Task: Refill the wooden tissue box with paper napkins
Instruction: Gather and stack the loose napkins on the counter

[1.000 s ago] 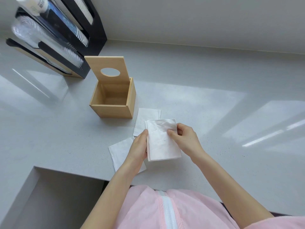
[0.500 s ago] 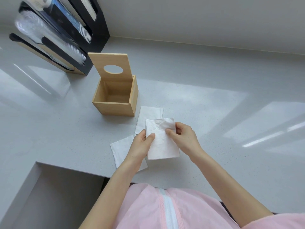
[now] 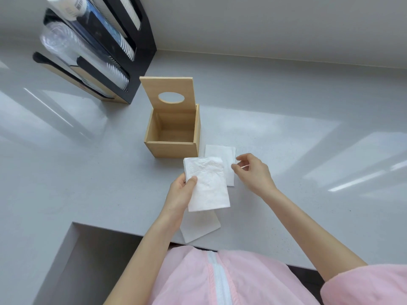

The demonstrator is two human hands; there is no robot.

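The wooden tissue box (image 3: 174, 148) stands on the grey counter, empty inside, its lid (image 3: 167, 93) with an oval hole tilted up at the back. My left hand (image 3: 180, 195) grips a stack of white paper napkins (image 3: 207, 186) by its left edge, just in front of the box. My right hand (image 3: 253, 172) hovers to the right of the stack, fingers apart and empty, above a second napkin (image 3: 222, 157) lying beside the box. A third napkin (image 3: 200, 227) lies near the counter's front edge, partly under the held stack.
A black cup dispenser (image 3: 99, 51) with stacked paper and plastic cups stands at the back left against the wall. The counter (image 3: 286, 133) has a cut-out corner at the front left. Sunlit patches fall across the right side.
My right hand has let go of the napkin stack and moved right. The left hand alone now holds the stack, shifted slightly left and toward the box.
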